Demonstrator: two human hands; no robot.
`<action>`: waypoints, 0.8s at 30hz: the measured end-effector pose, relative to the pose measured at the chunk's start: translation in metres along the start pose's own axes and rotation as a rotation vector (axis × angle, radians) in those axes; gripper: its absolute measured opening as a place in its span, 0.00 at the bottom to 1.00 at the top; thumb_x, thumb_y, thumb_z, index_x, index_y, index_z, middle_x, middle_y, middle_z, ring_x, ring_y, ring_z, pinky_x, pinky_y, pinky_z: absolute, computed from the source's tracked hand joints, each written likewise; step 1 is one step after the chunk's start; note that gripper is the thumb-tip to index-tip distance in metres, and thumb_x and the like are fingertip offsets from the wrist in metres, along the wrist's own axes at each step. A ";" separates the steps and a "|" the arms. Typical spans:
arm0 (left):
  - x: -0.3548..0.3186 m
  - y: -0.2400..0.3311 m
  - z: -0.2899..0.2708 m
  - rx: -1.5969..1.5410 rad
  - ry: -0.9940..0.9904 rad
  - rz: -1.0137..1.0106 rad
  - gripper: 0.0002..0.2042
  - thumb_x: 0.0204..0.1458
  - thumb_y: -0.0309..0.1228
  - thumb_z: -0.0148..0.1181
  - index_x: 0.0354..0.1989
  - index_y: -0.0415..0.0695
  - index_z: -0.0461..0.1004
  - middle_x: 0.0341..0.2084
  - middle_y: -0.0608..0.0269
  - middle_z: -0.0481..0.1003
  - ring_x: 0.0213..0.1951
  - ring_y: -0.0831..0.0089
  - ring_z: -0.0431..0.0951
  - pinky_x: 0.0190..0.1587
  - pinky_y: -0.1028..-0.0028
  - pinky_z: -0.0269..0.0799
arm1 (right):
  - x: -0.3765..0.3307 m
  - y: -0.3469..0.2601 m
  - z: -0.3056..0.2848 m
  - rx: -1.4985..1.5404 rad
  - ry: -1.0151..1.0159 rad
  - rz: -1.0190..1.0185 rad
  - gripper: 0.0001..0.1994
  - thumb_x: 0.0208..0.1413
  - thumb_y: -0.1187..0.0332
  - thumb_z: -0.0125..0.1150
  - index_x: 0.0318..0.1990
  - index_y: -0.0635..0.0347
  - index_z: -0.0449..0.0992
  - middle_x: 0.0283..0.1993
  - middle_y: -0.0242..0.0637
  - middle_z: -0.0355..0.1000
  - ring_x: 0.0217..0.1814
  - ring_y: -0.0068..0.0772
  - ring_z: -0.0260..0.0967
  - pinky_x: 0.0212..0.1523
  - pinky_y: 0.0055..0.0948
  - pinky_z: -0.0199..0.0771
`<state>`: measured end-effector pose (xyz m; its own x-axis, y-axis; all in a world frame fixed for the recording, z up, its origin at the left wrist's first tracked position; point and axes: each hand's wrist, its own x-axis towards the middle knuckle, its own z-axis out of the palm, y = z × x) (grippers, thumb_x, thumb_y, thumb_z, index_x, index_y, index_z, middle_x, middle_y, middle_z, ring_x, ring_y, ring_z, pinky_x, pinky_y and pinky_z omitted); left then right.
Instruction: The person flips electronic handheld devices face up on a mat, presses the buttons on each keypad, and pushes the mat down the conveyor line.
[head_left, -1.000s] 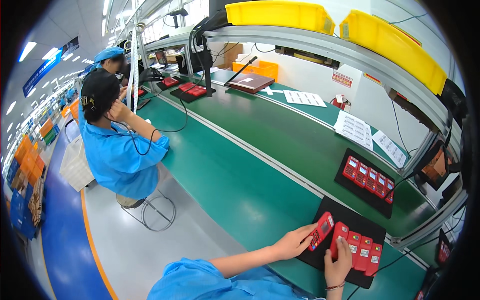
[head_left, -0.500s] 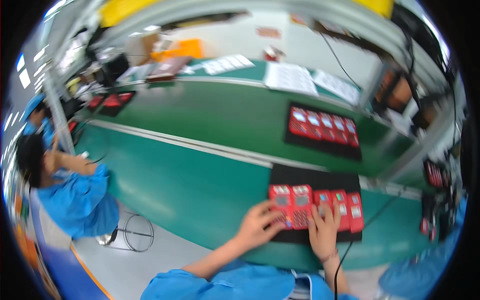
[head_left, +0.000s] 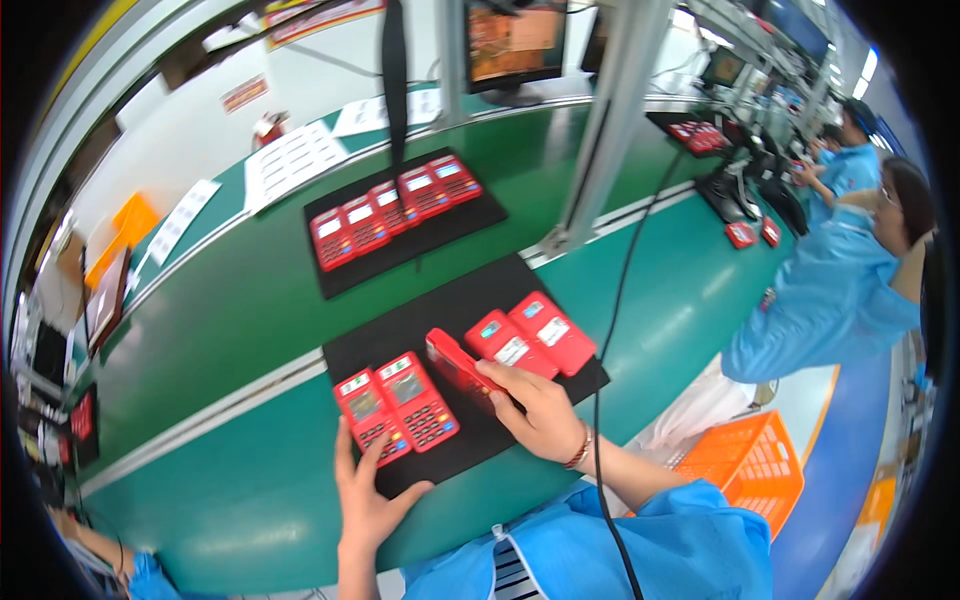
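My right hand [head_left: 535, 408] grips a red handheld card terminal [head_left: 460, 362], which is tipped up on edge above the black mat [head_left: 480, 425]. My left hand [head_left: 365, 495] has its fingers spread, with fingertips at the lower end of the leftmost red terminal [head_left: 368, 408]. Beside that one, a second terminal [head_left: 418, 405] also lies face up, screen and keypad showing. To the right of the raised terminal, two more lie back up with white labels: one nearer the middle [head_left: 508, 345] and one at the mat's right side [head_left: 556, 335].
On the far green belt, another black mat [head_left: 330, 283] bears several face-up red terminals [head_left: 367, 222]. A metal post [head_left: 600, 150] and a hanging black cable [head_left: 612, 330] stand close by. An orange crate [head_left: 745, 470] is at lower right. Co-workers in blue [head_left: 820, 285] sit along the right.
The view has swung to the right. My right hand has tipped up the middle terminal, which lay back up before. My left hand has drawn back toward the lower end of the leftmost terminal.
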<state>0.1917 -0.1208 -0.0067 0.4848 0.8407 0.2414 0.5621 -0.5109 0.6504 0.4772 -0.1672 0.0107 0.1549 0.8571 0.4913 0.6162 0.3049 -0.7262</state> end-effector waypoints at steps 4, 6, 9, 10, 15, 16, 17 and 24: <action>0.023 0.015 -0.006 -0.070 0.044 -0.055 0.44 0.34 0.36 0.85 0.66 0.49 0.71 0.77 0.41 0.44 0.75 0.41 0.53 0.71 0.49 0.58 | -0.012 0.002 0.001 0.018 -0.052 0.196 0.16 0.60 0.74 0.63 0.55 0.59 0.80 0.51 0.44 0.78 0.47 0.46 0.78 0.48 0.39 0.80; 0.033 0.018 -0.001 0.122 0.003 0.031 0.43 0.35 0.40 0.84 0.65 0.50 0.72 0.77 0.42 0.44 0.75 0.43 0.52 0.73 0.45 0.52 | -0.019 0.014 -0.006 -0.229 -0.036 -0.090 0.21 0.54 0.77 0.66 0.56 0.54 0.81 0.53 0.40 0.78 0.49 0.41 0.76 0.48 0.39 0.79; 0.038 0.011 0.009 0.246 -0.062 0.122 0.37 0.41 0.41 0.79 0.64 0.50 0.73 0.76 0.46 0.51 0.75 0.45 0.52 0.75 0.44 0.44 | -0.006 0.017 -0.023 -0.387 -0.094 -0.092 0.26 0.49 0.74 0.69 0.59 0.51 0.80 0.65 0.43 0.70 0.65 0.51 0.67 0.62 0.45 0.71; 0.040 0.009 0.013 0.357 -0.076 0.196 0.36 0.43 0.40 0.77 0.64 0.49 0.74 0.76 0.48 0.54 0.76 0.45 0.52 0.76 0.44 0.42 | -0.001 0.017 -0.031 -0.474 -0.089 -0.103 0.27 0.49 0.72 0.70 0.60 0.50 0.78 0.68 0.46 0.68 0.69 0.54 0.64 0.66 0.47 0.68; 0.039 -0.001 0.016 0.261 -0.069 0.189 0.30 0.46 0.40 0.75 0.60 0.48 0.78 0.73 0.50 0.61 0.75 0.46 0.53 0.76 0.41 0.37 | 0.003 0.043 -0.031 -0.399 -0.098 -0.174 0.23 0.58 0.68 0.65 0.62 0.56 0.76 0.62 0.51 0.73 0.62 0.52 0.73 0.61 0.45 0.74; 0.036 -0.003 0.015 0.256 -0.067 0.194 0.30 0.46 0.40 0.75 0.60 0.48 0.78 0.73 0.50 0.61 0.75 0.46 0.53 0.76 0.41 0.37 | 0.010 0.034 -0.033 -0.407 -0.097 -0.175 0.23 0.58 0.68 0.65 0.62 0.56 0.76 0.62 0.51 0.73 0.62 0.52 0.73 0.61 0.45 0.74; 0.036 -0.004 0.014 0.271 -0.068 0.205 0.30 0.47 0.39 0.74 0.61 0.47 0.77 0.73 0.50 0.60 0.75 0.46 0.54 0.76 0.42 0.38 | 0.016 0.021 -0.040 -0.153 -0.109 0.124 0.21 0.60 0.68 0.63 0.62 0.59 0.75 0.58 0.51 0.75 0.57 0.51 0.75 0.58 0.44 0.76; 0.043 -0.013 0.018 0.315 0.055 0.376 0.29 0.53 0.45 0.72 0.63 0.52 0.77 0.72 0.51 0.64 0.72 0.45 0.61 0.72 0.42 0.50 | 0.005 0.068 -0.041 -0.338 -0.025 -0.122 0.21 0.59 0.72 0.64 0.61 0.58 0.77 0.64 0.46 0.71 0.63 0.52 0.70 0.63 0.45 0.72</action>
<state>0.2171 -0.0808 -0.0174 0.6619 0.5913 0.4607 0.5344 -0.8032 0.2631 0.5514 -0.1595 -0.0164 0.0478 0.8339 0.5498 0.8504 0.2548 -0.4604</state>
